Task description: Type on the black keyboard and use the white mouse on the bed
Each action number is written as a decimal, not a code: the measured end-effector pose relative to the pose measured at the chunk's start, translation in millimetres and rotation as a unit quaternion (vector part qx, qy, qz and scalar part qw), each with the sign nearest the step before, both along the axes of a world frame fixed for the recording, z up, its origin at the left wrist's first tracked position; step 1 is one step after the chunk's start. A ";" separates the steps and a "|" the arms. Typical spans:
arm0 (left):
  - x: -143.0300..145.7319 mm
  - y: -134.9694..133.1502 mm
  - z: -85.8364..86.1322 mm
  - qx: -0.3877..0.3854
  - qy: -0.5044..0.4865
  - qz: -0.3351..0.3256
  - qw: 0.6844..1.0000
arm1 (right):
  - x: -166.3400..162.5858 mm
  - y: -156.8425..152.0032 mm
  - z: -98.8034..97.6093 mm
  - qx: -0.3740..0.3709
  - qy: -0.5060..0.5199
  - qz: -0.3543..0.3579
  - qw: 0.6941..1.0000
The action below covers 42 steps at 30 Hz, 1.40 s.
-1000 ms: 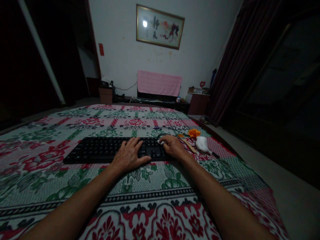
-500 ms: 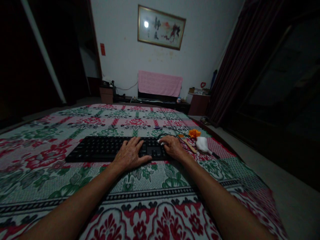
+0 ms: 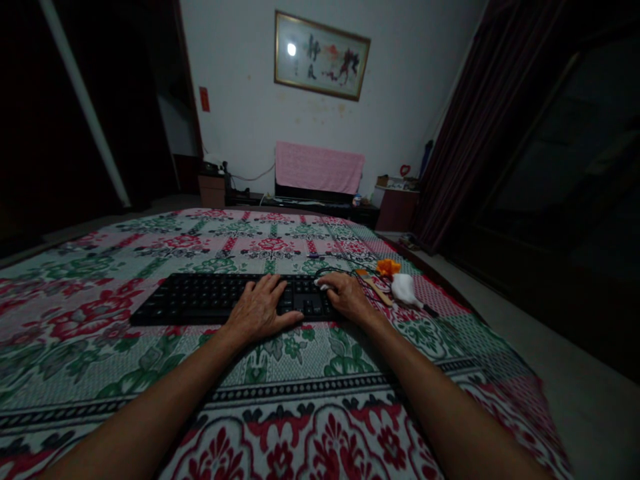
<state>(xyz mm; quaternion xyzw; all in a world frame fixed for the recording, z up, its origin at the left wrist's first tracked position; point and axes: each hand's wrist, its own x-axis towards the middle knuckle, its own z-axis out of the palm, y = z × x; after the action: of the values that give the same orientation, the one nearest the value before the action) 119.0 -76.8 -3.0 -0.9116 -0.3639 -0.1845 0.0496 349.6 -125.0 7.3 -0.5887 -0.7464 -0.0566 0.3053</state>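
A black computer keyboard (image 3: 193,293) lies on the flowered bedspread (image 3: 295,393) in front of me. My left hand (image 3: 259,310) rests flat on its right-middle part, fingers spread and thumb pointing right. Over the number pad at the keyboard's right end, my right hand (image 3: 346,295) is closed, with a small white wad (image 3: 323,285) pinched at its fingertips. The wad is mostly hidden, so I cannot tell whether it is cloth or tissue. A black cable (image 3: 333,269) curls behind the right hand.
Right of the keyboard lie a flat wooden-handled tool (image 3: 379,293), a crumpled orange cloth (image 3: 388,267) and a white bulb-shaped thing (image 3: 406,291) with a dark tip. Beyond the bed, a pink towel (image 3: 320,167) covers a screen on a low stand. A dark curtain (image 3: 480,120) hangs at right.
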 end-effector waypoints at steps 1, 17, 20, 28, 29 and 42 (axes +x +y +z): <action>0.0 0.1 -0.2 0.003 0.000 0.000 1.000 | -0.6 0.1 0.2 -0.004 -0.008 -0.004 1.000; -0.2 2.5 -2.8 0.027 0.018 0.002 0.999 | -9.9 -0.7 -0.5 -0.008 -0.021 -0.020 1.000; -0.3 2.8 -3.3 0.023 0.014 -0.001 1.000 | -12.6 -2.1 4.0 -0.021 -0.021 -0.033 0.999; -0.4 4.3 -4.8 0.021 0.012 0.003 1.000 | -11.3 -2.3 4.3 0.004 -0.011 -0.035 0.999; -0.4 4.4 -4.9 0.022 0.013 0.002 1.000 | -10.2 -1.9 3.1 0.006 -0.014 -0.029 0.999; -0.9 4.1 -5.3 0.026 0.014 0.001 1.000 | -13.4 -4.3 5.7 -0.007 -0.007 -0.045 0.999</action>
<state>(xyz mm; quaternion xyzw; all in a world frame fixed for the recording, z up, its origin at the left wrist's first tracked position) 118.1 -72.7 -8.3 -0.9121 -0.3590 -0.1815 0.0788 336.2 -129.2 13.0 -0.6233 -0.7215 -0.0691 0.2935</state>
